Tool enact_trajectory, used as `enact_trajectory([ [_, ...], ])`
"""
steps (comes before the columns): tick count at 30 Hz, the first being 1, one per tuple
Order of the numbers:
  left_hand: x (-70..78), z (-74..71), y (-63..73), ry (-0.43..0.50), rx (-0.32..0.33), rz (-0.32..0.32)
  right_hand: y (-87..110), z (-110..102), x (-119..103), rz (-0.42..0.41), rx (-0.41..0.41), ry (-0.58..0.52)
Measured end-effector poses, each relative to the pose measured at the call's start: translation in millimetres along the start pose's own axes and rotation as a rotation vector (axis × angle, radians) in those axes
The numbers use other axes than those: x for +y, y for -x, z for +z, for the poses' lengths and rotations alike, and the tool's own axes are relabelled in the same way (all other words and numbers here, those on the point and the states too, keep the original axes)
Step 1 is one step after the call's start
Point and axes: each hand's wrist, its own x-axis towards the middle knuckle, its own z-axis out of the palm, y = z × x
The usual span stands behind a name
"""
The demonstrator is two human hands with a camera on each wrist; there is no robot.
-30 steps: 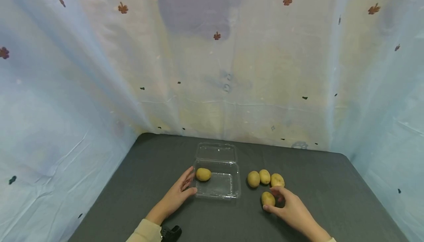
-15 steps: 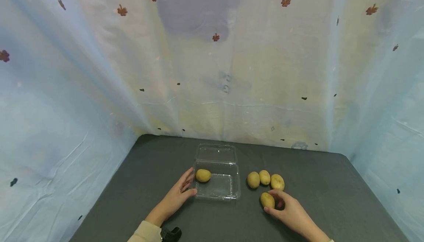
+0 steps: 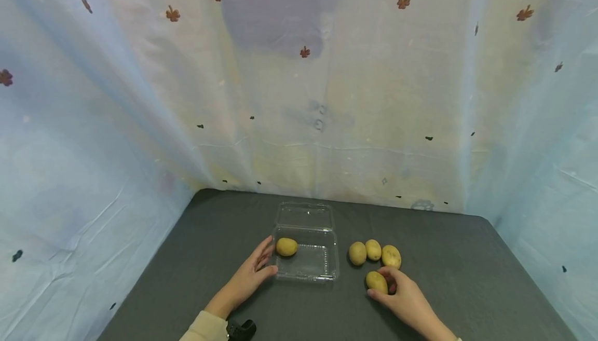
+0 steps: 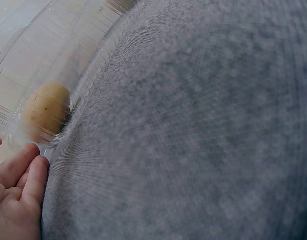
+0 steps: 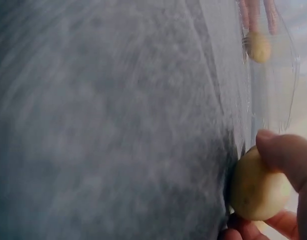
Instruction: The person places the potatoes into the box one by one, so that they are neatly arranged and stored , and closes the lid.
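Progress: one oval yellow potato (image 3: pixel 286 247) lay inside the open, clear plastic hinged container (image 3: pixel 312 263), straight-fingered left hand (image 3: pixel 245 280) at its side; right hand (image 3: pixel 407 299) pinched a second, yellow oval potato (image 3: pixel 376 282), and three brownish-yellow potatoes (image 3: pixel 357 254), apparently left to do, lay on the dark-grey bench (image 3: pixel 224 237).

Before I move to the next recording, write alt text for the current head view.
A person's right hand grips a potato near three loose potatoes on a dark table. The left hand is at the left side of an open, clear plastic container holding one potato; a patterned backdrop hangs behind.
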Motion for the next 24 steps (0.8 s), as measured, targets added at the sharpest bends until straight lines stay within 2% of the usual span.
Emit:
enact_trajectory([
  [15,5.6,-0.1,2.7,0.013,0.0,0.02,-6.1,1.0,-7.6,0.018,0.026,0.011],
  [24,5.8,0.6,3.4,0.007,0.008,0.017,-11.0,-7.3,-20.3,-0.095,0.089,-0.059],
])
